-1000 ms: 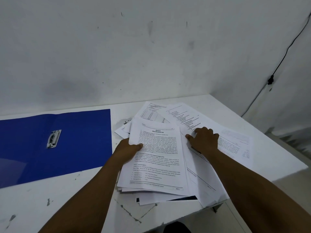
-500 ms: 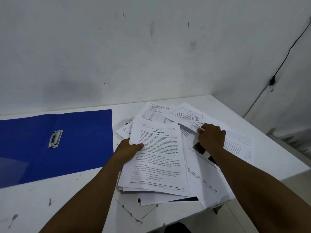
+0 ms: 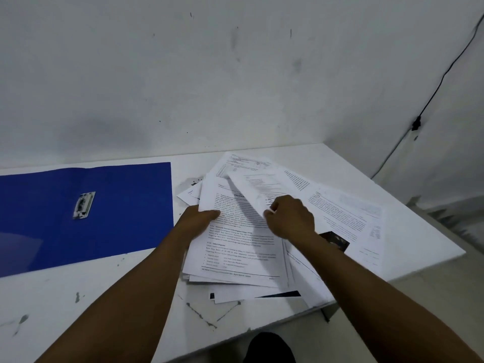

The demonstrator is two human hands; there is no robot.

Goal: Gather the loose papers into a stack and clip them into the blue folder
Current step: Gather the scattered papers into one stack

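A messy pile of printed white papers (image 3: 243, 247) lies on the white table, right of centre. My left hand (image 3: 199, 218) grips the left edge of the top pages, thumb on the printed sheet. My right hand (image 3: 290, 218) pinches a single sheet (image 3: 251, 195) and holds it lifted and curled over the pile. More loose sheets (image 3: 348, 218) fan out to the right. The blue folder (image 3: 110, 208) lies open and flat at the left, with its metal clip (image 3: 83, 205) on the inside.
The white table (image 3: 91, 305) is scuffed and chipped, and its front edge runs diagonally at lower right. A grey wall stands close behind. A black cable (image 3: 416, 121) runs down the right wall. Some sheets overhang the table's near right edge.
My right hand has pulled one sheet from the right side and swung it left, up over the pile. My left hand has kept its grip on the stack's left edge.
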